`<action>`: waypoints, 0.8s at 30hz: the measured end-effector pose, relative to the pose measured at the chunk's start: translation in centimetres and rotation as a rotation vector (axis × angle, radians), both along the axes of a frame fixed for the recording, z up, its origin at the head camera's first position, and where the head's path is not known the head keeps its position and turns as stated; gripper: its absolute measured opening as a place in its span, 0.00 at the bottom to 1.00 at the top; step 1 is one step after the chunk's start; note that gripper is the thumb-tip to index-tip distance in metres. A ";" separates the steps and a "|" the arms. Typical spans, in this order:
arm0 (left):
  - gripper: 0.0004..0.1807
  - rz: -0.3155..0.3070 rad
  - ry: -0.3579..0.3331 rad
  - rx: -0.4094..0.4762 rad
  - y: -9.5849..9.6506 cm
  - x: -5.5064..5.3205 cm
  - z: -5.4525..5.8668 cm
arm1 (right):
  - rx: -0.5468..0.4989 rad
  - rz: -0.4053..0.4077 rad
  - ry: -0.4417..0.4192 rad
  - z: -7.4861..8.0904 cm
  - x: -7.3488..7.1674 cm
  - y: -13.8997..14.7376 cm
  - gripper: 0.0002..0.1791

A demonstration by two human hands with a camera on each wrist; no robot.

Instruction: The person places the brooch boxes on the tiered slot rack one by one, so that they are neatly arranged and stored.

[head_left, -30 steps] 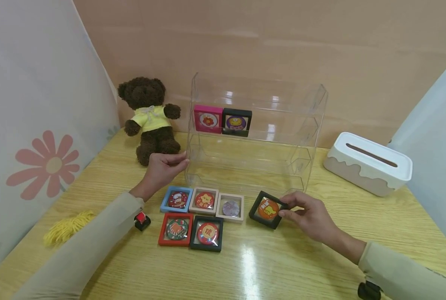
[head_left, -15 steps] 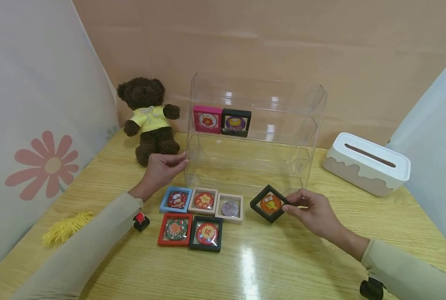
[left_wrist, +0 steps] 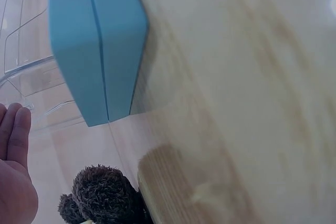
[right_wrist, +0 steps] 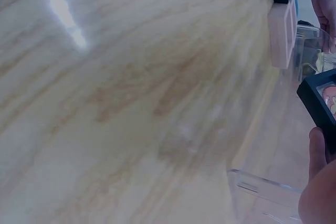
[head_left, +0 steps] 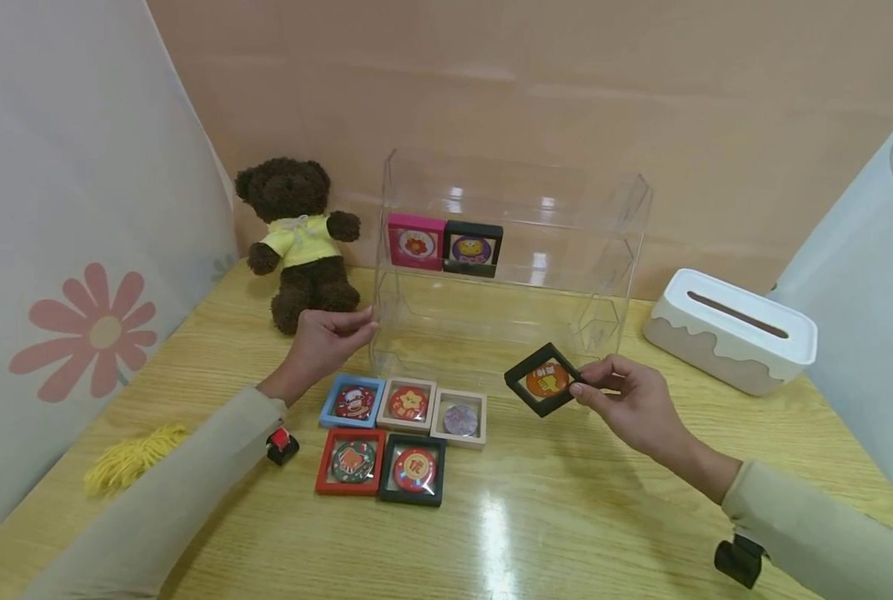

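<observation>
My right hand [head_left: 629, 404] pinches a black square frame [head_left: 523, 392] by its right corner, thumb in front. Inside the frame is an orange round badge with a yellow thumbs-up. The frame is tilted, held up in front of the right part of a clear acrylic display rack [head_left: 544, 321]. My left hand [head_left: 324, 342] holds the rack's left side edge between thumb and fingers. A pink frame [head_left: 416, 242] and another black frame [head_left: 473, 248] stand side by side on the rack's upper tier. In the right wrist view the held frame shows above my fingers [right_wrist: 316, 150].
Several framed badges lie in two rows before the rack, among them a blue frame [head_left: 352, 402] and a red frame [head_left: 350, 462]. A brown teddy bear [head_left: 303, 237] sits left of the rack, a white-topped tissue box [head_left: 731, 329] right. Yellow yarn [head_left: 134, 460] lies near the left sleeve.
My right hand has raised the black frame off the table, moving it slightly right and toward the rack while turning it. The left hand has stayed at the rack's edge.
</observation>
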State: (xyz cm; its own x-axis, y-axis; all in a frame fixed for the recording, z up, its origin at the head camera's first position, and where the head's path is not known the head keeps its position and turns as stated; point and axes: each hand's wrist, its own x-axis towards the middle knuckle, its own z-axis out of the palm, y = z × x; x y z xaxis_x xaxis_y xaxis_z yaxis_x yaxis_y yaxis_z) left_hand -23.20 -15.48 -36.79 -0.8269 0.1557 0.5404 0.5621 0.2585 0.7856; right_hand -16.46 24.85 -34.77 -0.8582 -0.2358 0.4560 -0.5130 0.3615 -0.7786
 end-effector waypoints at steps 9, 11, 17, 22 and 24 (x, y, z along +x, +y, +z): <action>0.10 0.021 -0.013 -0.036 0.4 0.9 1.1 | -0.015 -0.051 0.074 1.5 -0.8 -0.5 0.06; 0.10 0.015 -0.015 -0.047 0.7 1.4 1.8 | -0.021 -0.052 0.082 1.9 -1.1 -0.6 0.06; 0.10 0.010 -0.043 -0.048 1.1 2.3 2.9 | -0.013 -0.055 0.121 3.4 -2.4 -0.8 0.06; 0.10 0.014 -0.015 -0.053 1.0 2.4 2.8 | 0.055 -0.094 0.212 4.5 -3.7 -0.9 0.05; 0.10 0.014 -0.009 -0.057 1.0 2.4 2.7 | 0.075 -0.107 0.245 4.9 -4.1 -1.0 0.05</action>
